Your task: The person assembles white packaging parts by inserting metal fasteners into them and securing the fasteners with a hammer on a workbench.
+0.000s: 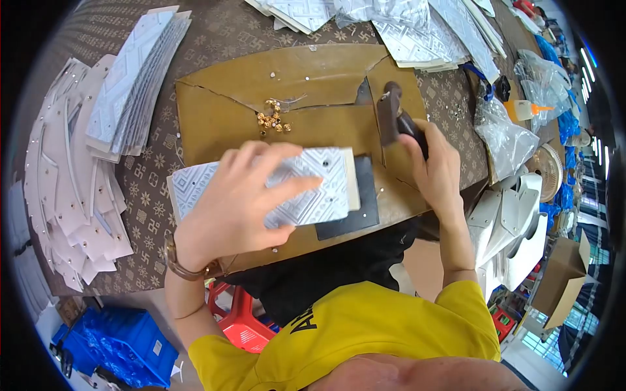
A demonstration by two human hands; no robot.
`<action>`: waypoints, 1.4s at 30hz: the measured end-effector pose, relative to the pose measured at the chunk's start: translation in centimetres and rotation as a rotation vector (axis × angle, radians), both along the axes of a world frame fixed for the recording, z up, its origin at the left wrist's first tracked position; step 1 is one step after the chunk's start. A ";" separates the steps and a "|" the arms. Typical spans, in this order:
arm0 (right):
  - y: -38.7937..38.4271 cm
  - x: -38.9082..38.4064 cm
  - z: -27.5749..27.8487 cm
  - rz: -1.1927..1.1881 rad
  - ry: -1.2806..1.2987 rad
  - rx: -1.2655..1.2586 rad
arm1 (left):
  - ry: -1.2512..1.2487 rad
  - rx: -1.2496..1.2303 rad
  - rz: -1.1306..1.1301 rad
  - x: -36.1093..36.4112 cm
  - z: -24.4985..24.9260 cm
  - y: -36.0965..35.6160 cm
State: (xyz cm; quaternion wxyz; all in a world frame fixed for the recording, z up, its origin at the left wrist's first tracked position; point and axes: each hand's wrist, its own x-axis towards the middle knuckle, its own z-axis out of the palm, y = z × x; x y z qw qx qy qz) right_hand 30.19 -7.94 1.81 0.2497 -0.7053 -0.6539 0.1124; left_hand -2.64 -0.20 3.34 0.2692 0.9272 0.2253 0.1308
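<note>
Left fingers point(261, 155) lie spread atop the patterned sheet point(326, 179); right fingers point(415, 142) clamp a dark tool point(390, 112).

Head camera looks steeply down, close above the worktable point(215, 32)

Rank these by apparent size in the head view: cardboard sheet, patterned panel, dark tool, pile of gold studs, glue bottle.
1. cardboard sheet
2. patterned panel
3. dark tool, partly hidden by the right hand
4. pile of gold studs and glue bottle look alike; bottle sits farther off
</note>
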 end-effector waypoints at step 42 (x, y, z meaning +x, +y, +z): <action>-1.5 -4.5 -2.3 0.299 0.395 -0.032 | -0.109 -0.050 0.129 0.3 -0.5 1.5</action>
